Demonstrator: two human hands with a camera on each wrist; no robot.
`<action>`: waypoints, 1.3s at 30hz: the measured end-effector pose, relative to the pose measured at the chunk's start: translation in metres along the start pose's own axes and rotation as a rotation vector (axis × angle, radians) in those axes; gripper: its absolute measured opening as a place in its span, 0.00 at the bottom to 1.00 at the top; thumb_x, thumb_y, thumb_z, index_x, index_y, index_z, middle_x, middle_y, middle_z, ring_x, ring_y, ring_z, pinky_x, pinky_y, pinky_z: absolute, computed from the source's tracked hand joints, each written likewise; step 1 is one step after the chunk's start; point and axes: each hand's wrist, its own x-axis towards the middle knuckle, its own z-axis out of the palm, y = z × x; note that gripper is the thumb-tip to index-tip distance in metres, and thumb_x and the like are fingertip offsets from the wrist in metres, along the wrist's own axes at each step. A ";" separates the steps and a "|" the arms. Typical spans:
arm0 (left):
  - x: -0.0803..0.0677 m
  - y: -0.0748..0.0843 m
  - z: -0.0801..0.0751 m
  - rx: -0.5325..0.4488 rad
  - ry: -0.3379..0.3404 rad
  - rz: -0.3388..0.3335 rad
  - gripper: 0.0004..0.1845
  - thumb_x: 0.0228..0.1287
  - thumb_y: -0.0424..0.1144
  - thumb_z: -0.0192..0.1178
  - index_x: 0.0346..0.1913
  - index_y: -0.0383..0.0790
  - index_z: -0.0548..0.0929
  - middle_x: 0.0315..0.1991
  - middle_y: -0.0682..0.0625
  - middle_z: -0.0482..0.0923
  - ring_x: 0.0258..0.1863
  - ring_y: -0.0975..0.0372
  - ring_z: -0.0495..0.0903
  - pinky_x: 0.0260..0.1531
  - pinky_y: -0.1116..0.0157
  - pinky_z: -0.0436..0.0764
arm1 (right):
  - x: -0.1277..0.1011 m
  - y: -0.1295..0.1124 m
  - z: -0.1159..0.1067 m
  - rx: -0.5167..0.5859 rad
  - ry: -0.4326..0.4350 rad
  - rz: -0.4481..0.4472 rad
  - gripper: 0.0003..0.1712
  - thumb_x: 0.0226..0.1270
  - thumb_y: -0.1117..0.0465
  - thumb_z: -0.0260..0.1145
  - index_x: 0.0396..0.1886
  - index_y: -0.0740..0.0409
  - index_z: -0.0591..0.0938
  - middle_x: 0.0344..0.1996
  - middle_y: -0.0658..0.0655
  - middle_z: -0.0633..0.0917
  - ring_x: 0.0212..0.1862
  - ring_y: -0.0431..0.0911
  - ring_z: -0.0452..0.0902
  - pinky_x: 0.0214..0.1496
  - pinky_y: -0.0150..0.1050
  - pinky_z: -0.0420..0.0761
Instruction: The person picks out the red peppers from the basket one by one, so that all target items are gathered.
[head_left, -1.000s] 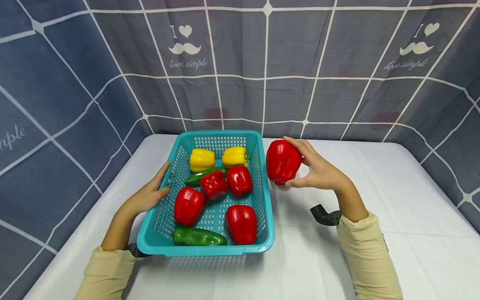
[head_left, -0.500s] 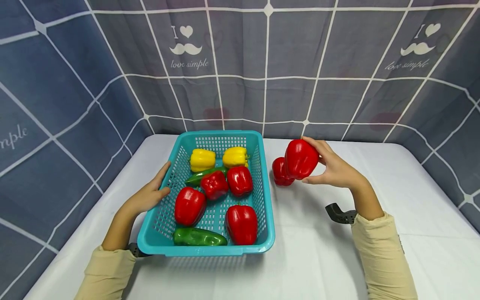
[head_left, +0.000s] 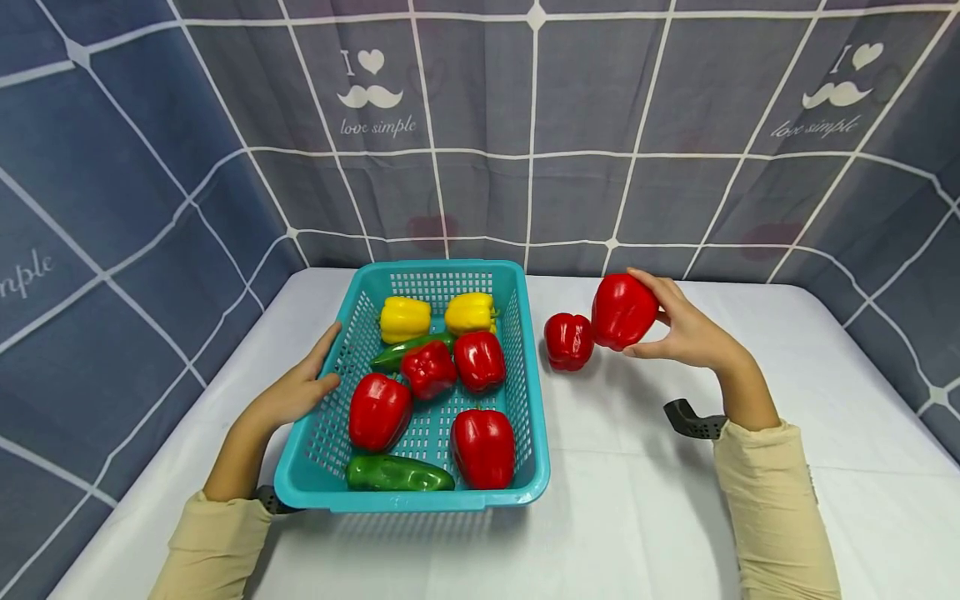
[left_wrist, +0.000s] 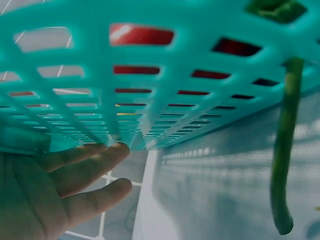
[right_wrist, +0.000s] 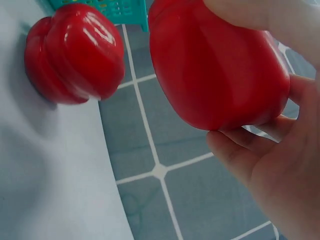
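Step in hand, I'd say: moving red peppers out of the basket onto the table. Right hand has its grip curled round a red pepper, held above the table at 3 o'clock of the basket, just beside a second pepper already lying there. Left hand rests flat, fingers straight, vs. the basket's 9 o'clock wall; next move prob. calls for lowering the held one beside its neighbour w/o knocking it.

We see staged recording booth: grey-blue checked printed curtain encloses white cloth-covered table on far and side edges.

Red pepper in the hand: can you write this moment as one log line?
right hand: holds red pepper above table | second red pepper: lies on white table | left hand: rests on teal basket
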 end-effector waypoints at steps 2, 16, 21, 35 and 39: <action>0.000 0.000 0.000 -0.001 -0.001 -0.001 0.41 0.60 0.25 0.39 0.71 0.40 0.28 0.70 0.30 0.34 0.61 0.29 0.51 0.38 0.42 0.76 | 0.000 0.001 -0.002 0.007 0.001 0.021 0.58 0.40 0.67 0.75 0.71 0.48 0.54 0.56 0.58 0.63 0.54 0.36 0.61 0.49 0.16 0.68; 0.001 0.000 0.000 -0.006 -0.005 -0.007 0.41 0.60 0.26 0.39 0.71 0.40 0.28 0.70 0.30 0.33 0.61 0.29 0.50 0.37 0.43 0.77 | -0.001 0.014 -0.006 0.001 0.010 0.127 0.58 0.40 0.68 0.75 0.70 0.46 0.54 0.58 0.57 0.63 0.56 0.43 0.60 0.51 0.23 0.70; 0.000 0.000 0.000 -0.010 -0.005 -0.005 0.41 0.60 0.26 0.39 0.71 0.40 0.28 0.70 0.30 0.33 0.61 0.29 0.51 0.36 0.44 0.78 | -0.003 0.022 -0.006 -0.001 -0.006 0.146 0.58 0.41 0.67 0.74 0.71 0.47 0.53 0.59 0.60 0.61 0.59 0.51 0.59 0.58 0.51 0.71; 0.000 -0.001 0.000 -0.010 -0.006 -0.006 0.41 0.60 0.26 0.39 0.71 0.40 0.28 0.70 0.30 0.33 0.60 0.29 0.52 0.36 0.44 0.78 | -0.003 0.041 -0.003 -0.008 -0.069 0.157 0.57 0.44 0.63 0.74 0.71 0.49 0.51 0.57 0.64 0.62 0.58 0.54 0.60 0.57 0.56 0.69; 0.000 -0.001 0.000 -0.008 -0.006 -0.003 0.41 0.60 0.26 0.39 0.71 0.40 0.28 0.70 0.30 0.33 0.60 0.29 0.52 0.37 0.43 0.77 | -0.002 0.048 -0.001 0.011 -0.089 0.166 0.57 0.44 0.63 0.74 0.71 0.49 0.51 0.58 0.64 0.61 0.59 0.56 0.59 0.58 0.58 0.68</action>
